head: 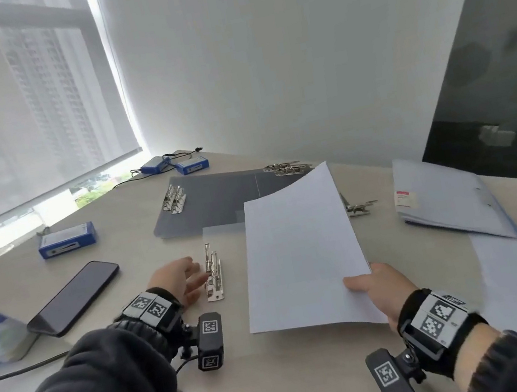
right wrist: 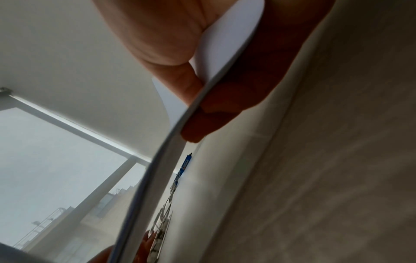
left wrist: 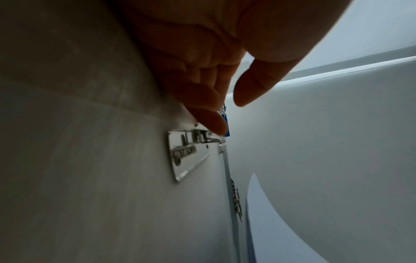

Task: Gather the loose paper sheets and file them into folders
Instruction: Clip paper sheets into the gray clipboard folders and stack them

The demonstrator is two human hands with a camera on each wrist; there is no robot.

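The right hand (head: 379,290) pinches a stack of paper sheets (head: 302,253) by its near right corner, lifted over the desk (head: 283,381). The left hand (head: 175,281), fingers relaxed, touches a metal folder clip (head: 212,273) at left, likely readying it to receive the sheets.

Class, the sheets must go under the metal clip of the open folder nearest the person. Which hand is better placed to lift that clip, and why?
The left hand. Its fingertips already reach the metal clip, while the right hand is occupied, pinching the stack of sheets by a corner above the table.
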